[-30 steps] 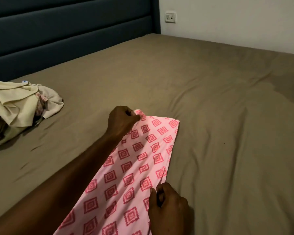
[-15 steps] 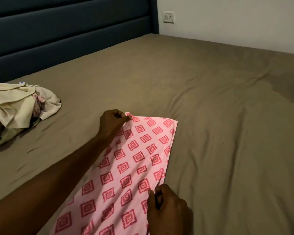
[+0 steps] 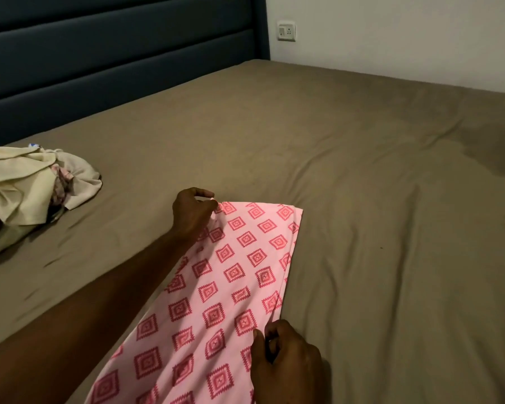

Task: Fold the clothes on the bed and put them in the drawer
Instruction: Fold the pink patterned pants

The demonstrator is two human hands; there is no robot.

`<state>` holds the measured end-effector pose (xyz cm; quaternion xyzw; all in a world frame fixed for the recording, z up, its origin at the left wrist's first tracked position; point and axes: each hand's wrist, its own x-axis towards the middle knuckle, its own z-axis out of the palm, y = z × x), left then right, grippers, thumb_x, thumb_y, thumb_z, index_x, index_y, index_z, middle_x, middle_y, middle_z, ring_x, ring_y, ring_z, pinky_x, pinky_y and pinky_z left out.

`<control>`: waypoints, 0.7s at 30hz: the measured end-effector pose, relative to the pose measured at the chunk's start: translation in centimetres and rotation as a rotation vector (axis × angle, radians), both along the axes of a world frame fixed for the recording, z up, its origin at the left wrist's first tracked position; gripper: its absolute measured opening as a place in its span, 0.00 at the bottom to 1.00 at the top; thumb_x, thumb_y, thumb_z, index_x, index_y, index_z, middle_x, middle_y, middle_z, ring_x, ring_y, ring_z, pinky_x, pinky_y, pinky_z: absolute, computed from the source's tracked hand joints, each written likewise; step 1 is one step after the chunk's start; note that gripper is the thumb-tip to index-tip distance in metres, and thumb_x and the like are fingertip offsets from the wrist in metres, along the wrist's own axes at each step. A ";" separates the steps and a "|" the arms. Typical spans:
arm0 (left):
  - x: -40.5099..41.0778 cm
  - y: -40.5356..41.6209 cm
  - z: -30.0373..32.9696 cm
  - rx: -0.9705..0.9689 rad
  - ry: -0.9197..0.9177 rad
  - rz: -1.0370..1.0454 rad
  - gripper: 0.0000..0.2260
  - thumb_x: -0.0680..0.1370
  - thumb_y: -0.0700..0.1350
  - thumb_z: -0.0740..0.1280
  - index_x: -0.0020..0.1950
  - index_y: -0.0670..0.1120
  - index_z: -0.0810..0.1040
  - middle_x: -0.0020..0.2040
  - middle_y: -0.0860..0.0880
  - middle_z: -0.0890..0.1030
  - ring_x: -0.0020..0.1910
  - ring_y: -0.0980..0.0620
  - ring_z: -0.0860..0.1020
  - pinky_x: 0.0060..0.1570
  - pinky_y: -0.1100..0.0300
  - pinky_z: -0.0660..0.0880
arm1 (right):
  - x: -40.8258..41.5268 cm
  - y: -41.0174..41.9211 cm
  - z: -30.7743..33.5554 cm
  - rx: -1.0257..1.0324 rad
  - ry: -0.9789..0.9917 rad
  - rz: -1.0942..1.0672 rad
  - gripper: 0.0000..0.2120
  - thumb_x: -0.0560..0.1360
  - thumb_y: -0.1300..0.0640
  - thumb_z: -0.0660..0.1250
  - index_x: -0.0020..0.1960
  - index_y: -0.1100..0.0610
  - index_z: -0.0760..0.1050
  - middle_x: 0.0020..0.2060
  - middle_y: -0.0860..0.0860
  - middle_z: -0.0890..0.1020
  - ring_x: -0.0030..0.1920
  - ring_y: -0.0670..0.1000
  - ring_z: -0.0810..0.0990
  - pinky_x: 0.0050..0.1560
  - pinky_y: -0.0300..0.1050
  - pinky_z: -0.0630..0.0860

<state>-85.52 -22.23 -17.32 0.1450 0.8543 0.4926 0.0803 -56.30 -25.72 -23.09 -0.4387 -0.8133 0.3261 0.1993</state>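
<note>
A pink cloth (image 3: pixel 233 287) with red diamond prints lies flat on the bed (image 3: pixel 362 199), folded into a long strip that runs from the bottom edge toward the middle. My left hand (image 3: pixel 191 214) pinches its far left corner. My right hand (image 3: pixel 286 360) pinches the cloth's right edge nearer to me. A crumpled heap of cream clothes (image 3: pixel 21 191) sits at the left of the bed, apart from both hands. No drawer is in view.
A dark blue padded headboard (image 3: pixel 114 53) runs along the far left side. A white wall with a socket (image 3: pixel 286 31) stands behind the bed. The olive-brown sheet is wrinkled to the right of the cloth.
My left hand has drawn the cloth's far corner leftward, so the far edge now lies flat. My right hand keeps its grip on the right edge.
</note>
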 end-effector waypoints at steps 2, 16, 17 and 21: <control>-0.4 -0.1 0.0 0.012 -0.045 -0.067 0.09 0.73 0.37 0.74 0.51 0.48 0.83 0.48 0.43 0.86 0.42 0.45 0.86 0.45 0.47 0.84 | 0.2 0.1 -0.2 -0.004 0.054 0.000 0.21 0.59 0.39 0.80 0.32 0.40 0.67 0.21 0.38 0.73 0.20 0.37 0.69 0.24 0.31 0.69; -0.2 2.4 0.6 -0.232 0.339 -0.270 0.20 0.69 0.61 0.79 0.53 0.49 0.83 0.44 0.56 0.84 0.43 0.57 0.82 0.47 0.55 0.80 | 1.1 0.5 2.4 -0.146 -0.039 -0.008 0.13 0.79 0.36 0.63 0.44 0.44 0.74 0.43 0.40 0.84 0.42 0.43 0.81 0.53 0.36 0.78; 0.5 3.1 0.8 -0.277 0.406 -0.330 0.21 0.70 0.63 0.77 0.55 0.50 0.83 0.47 0.57 0.83 0.45 0.57 0.81 0.48 0.56 0.78 | 1.2 0.5 2.5 -0.174 -0.043 -0.012 0.12 0.80 0.37 0.63 0.44 0.44 0.74 0.43 0.39 0.84 0.42 0.43 0.81 0.53 0.36 0.78; 2.8 5.3 1.3 -0.374 0.458 -0.630 0.24 0.71 0.66 0.71 0.60 0.53 0.82 0.54 0.57 0.83 0.51 0.57 0.81 0.51 0.57 0.76 | 1.3 0.1 2.4 -0.231 0.030 -0.067 0.11 0.78 0.41 0.68 0.41 0.46 0.77 0.39 0.41 0.85 0.39 0.44 0.82 0.49 0.42 0.80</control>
